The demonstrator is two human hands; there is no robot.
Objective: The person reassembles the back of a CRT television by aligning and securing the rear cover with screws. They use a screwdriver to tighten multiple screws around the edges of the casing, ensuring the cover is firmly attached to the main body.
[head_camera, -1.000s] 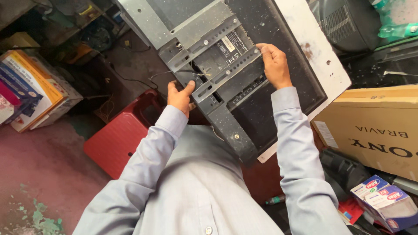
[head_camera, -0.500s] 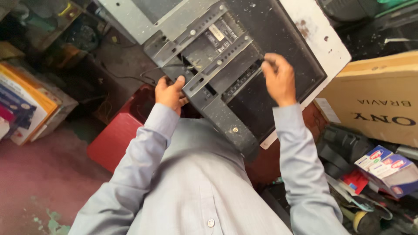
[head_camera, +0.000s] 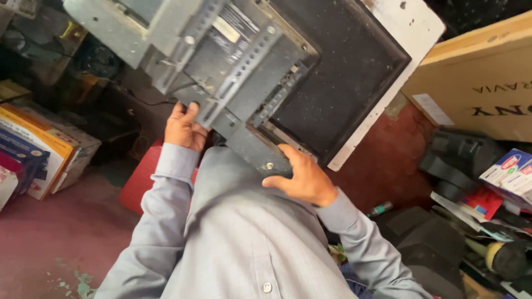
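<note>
Head view, looking straight down: the flat-screen television (head_camera: 310,72) lies back-side up across the person's lap, its dark rear panel and grey metal mounting bracket (head_camera: 221,61) facing the camera, the set tilted so its white-edged corner points to the upper right. The right hand (head_camera: 302,177) is flat against the near lower edge of the back panel, fingers spread and curled over the rim by a screw, palm pressing rather than gripping all the way round. The left hand (head_camera: 185,127) sits at the bracket's lower left end, fingers up against the metal, thumb side tucked under; whether it closes round anything, the picture does not show. Both hands touch the set on its near side, well apart from each other. Under the left forearm, a red stool (head_camera: 138,180) peeks out. To the right, a big cardboard box (head_camera: 482,83) stands just beside the television's white edge. Left, stacked boxes (head_camera: 39,149) crowd the floor; bare reddish floor (head_camera: 55,232) lies lower left.
</note>
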